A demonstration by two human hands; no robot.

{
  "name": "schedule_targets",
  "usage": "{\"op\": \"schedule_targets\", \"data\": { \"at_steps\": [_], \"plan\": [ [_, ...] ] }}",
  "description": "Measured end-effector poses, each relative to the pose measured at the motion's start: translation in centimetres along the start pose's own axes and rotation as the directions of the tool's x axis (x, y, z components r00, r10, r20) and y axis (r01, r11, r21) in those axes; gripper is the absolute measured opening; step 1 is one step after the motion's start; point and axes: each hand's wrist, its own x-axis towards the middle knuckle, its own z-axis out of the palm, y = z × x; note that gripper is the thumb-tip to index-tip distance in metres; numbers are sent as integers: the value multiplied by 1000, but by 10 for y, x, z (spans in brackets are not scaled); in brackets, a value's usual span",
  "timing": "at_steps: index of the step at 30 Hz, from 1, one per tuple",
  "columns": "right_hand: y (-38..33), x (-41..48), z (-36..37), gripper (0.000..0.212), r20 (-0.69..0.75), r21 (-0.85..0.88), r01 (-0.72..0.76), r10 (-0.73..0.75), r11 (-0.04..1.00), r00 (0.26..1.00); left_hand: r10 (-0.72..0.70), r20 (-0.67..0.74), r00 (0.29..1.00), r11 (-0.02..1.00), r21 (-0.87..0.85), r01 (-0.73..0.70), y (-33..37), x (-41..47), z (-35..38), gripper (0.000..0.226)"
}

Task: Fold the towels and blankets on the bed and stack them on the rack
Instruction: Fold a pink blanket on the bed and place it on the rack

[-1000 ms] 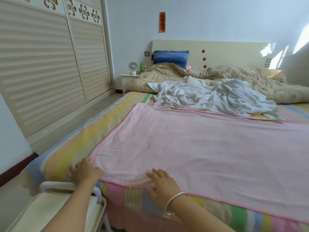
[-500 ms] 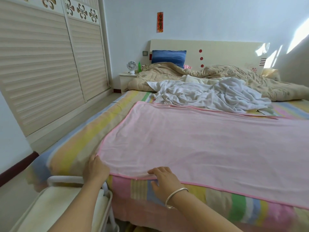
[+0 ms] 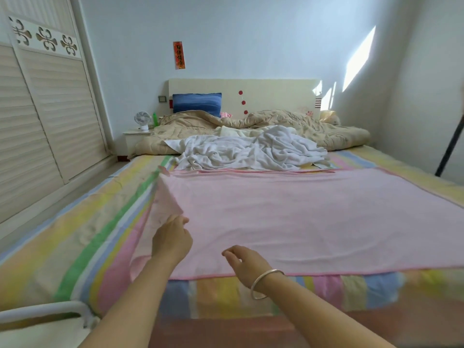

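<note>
A large pink towel (image 3: pixel 301 217) lies spread flat over the striped bed (image 3: pixel 82 237). My left hand (image 3: pixel 172 241) pinches the towel's near left corner and holds it lifted, so the left edge stands up off the bed. My right hand (image 3: pixel 244 263), with a silver bangle on the wrist, hovers over the near edge with fingers loosely curled and holds nothing. Behind the pink towel lies a crumpled white blanket (image 3: pixel 251 150). A corner of the white rack (image 3: pixel 47 320) shows at the bottom left.
A beige quilt (image 3: pixel 313 129) and a blue pillow (image 3: pixel 197 102) lie at the headboard. A bedside table with a small fan (image 3: pixel 143 120) stands at the left. Louvred wardrobe doors (image 3: pixel 42 116) line the left wall. A dark pole (image 3: pixel 449 149) leans at the right.
My left hand has lifted the towel's left corner off the bed and carried it inward. My right hand has come up off the towel's near edge. The view has shifted right.
</note>
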Motion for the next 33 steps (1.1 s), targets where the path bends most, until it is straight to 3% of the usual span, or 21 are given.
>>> {"op": "schedule_targets", "data": {
  "at_steps": [4,9,14,18,24,28,33],
  "plan": [
    [55,-10,-64,34,-61,286,-175,200,942,978,115,35,993,992,-51,-113,97,-7,28,43],
    [117,-18,-137,38,51,727,-325,424,605,904,213,103,972,971,-137,-198,211,-17,92,42],
    [196,-7,-202,41,53,868,-289,504,403,862,266,178,948,947,-232,-222,323,-30,173,43],
    [246,3,-239,36,116,889,-349,594,295,796,285,199,938,937,-261,-230,368,-35,214,43],
    [301,24,-271,48,226,825,-471,581,313,782,298,198,934,925,-300,-232,395,-34,240,31],
    [325,34,-291,44,297,696,-573,553,432,778,359,207,910,904,-319,-284,414,-45,249,24],
    [345,34,-326,29,269,483,-648,605,589,750,433,208,877,860,-387,-333,455,-67,272,30]
  ]
}}
